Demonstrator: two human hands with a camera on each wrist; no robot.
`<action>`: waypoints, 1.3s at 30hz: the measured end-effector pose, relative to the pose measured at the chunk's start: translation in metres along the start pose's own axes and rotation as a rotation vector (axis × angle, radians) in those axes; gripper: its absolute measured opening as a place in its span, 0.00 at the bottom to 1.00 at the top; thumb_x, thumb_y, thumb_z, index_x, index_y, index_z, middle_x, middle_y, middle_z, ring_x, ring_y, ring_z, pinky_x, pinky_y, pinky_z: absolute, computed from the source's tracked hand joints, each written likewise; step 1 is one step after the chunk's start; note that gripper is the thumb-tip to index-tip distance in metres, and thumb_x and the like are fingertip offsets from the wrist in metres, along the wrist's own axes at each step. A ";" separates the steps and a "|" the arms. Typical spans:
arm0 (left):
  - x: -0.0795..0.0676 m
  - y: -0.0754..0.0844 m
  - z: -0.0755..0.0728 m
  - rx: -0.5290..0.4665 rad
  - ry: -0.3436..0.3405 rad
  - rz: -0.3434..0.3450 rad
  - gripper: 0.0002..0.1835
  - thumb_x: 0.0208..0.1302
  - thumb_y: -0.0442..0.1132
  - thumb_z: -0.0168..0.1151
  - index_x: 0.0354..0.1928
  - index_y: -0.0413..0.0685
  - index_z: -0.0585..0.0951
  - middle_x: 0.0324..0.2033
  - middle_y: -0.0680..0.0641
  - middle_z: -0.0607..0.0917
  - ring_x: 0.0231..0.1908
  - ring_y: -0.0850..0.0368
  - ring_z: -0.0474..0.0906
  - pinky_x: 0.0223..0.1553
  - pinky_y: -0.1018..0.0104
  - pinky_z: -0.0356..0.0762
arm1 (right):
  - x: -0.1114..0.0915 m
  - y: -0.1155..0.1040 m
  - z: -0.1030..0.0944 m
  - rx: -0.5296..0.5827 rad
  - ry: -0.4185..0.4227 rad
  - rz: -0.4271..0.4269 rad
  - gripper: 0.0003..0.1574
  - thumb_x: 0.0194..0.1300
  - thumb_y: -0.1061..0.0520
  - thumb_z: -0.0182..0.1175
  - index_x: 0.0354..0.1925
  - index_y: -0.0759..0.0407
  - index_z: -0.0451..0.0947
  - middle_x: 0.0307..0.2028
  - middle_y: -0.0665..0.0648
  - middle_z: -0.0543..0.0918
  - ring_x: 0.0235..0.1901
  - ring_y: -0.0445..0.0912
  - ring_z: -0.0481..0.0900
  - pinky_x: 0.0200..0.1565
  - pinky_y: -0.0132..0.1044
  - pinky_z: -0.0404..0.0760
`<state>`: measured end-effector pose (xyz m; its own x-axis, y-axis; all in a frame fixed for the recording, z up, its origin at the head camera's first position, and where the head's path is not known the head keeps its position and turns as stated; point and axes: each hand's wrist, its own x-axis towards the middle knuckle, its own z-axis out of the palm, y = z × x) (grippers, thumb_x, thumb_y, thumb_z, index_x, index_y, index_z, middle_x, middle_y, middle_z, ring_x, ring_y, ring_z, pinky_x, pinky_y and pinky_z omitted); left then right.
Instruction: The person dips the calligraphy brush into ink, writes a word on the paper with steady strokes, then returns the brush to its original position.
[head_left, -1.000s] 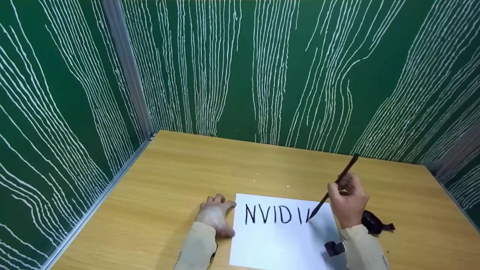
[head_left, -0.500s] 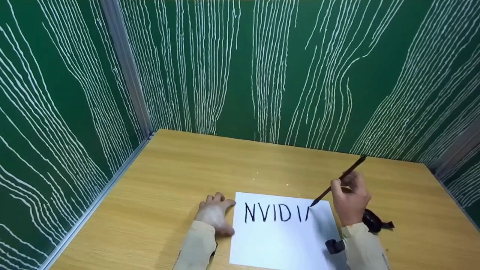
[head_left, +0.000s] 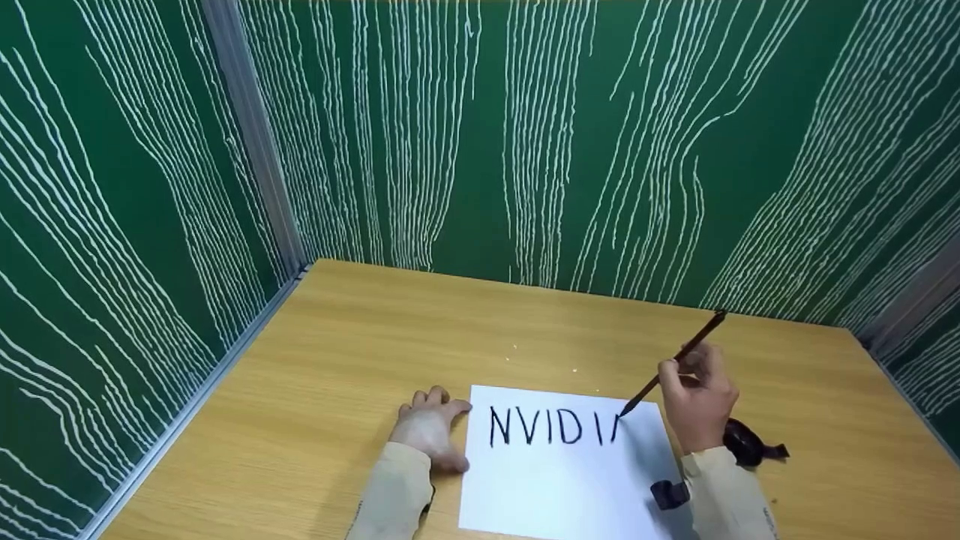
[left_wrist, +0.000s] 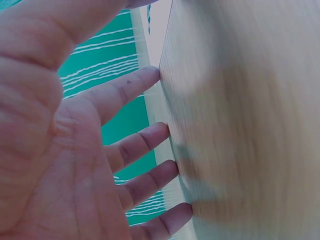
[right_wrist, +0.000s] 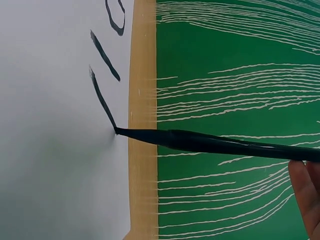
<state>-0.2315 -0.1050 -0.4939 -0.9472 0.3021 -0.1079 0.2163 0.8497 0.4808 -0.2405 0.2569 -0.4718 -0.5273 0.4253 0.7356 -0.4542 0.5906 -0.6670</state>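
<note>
A white sheet of paper [head_left: 555,487] lies on the wooden table [head_left: 360,330], with "NVIDI" and a slanted stroke in black near its top. My right hand [head_left: 699,405] pinches a slim dark paintbrush [head_left: 675,360] over the sheet's right side. In the right wrist view the paintbrush [right_wrist: 200,141] touches its tip to the end of the slanted stroke [right_wrist: 102,100]. My left hand [head_left: 427,431] rests at the paper's left edge, thumb and index fingertip against it. Spread fingers [left_wrist: 142,145] of that hand touch the table in the left wrist view.
Green walls [head_left: 480,150] with wavy white lines stand behind and at both sides of the table. Beside my right wrist is a black rounded object [head_left: 744,442] with a short tail. A few pale specks [head_left: 574,370] dot the wood beyond the paper.
The brush tip has gone from the bottom of the slanted stroke up to its top, and the brush leans more to the right. My left hand has stayed in place.
</note>
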 end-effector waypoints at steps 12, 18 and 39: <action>-0.005 0.009 -0.006 0.009 -0.025 -0.032 0.51 0.43 0.45 0.88 0.77 0.53 0.82 0.72 0.36 0.78 0.67 0.36 0.72 0.68 0.37 0.74 | 0.000 -0.003 -0.003 -0.017 -0.037 -0.015 0.10 0.64 0.73 0.62 0.45 0.76 0.79 0.33 0.24 0.77 0.34 0.19 0.77 0.40 0.12 0.76; -0.005 0.005 -0.004 -0.023 0.002 -0.014 0.51 0.41 0.43 0.88 0.75 0.51 0.83 0.70 0.36 0.79 0.67 0.36 0.72 0.70 0.33 0.72 | 0.000 -0.003 -0.004 -0.012 -0.044 -0.034 0.09 0.63 0.73 0.61 0.43 0.76 0.78 0.32 0.26 0.77 0.33 0.18 0.77 0.39 0.12 0.76; -0.004 0.005 -0.004 -0.005 -0.013 -0.024 0.53 0.40 0.44 0.88 0.77 0.54 0.82 0.70 0.37 0.78 0.67 0.37 0.72 0.67 0.36 0.74 | 0.003 -0.007 -0.011 -0.065 -0.068 0.021 0.06 0.65 0.72 0.64 0.42 0.72 0.82 0.31 0.33 0.77 0.31 0.22 0.75 0.38 0.12 0.76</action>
<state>-0.2278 -0.1034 -0.4871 -0.9487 0.2877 -0.1309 0.1926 0.8546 0.4822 -0.2310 0.2617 -0.4637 -0.5846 0.3918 0.7104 -0.3965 0.6259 -0.6715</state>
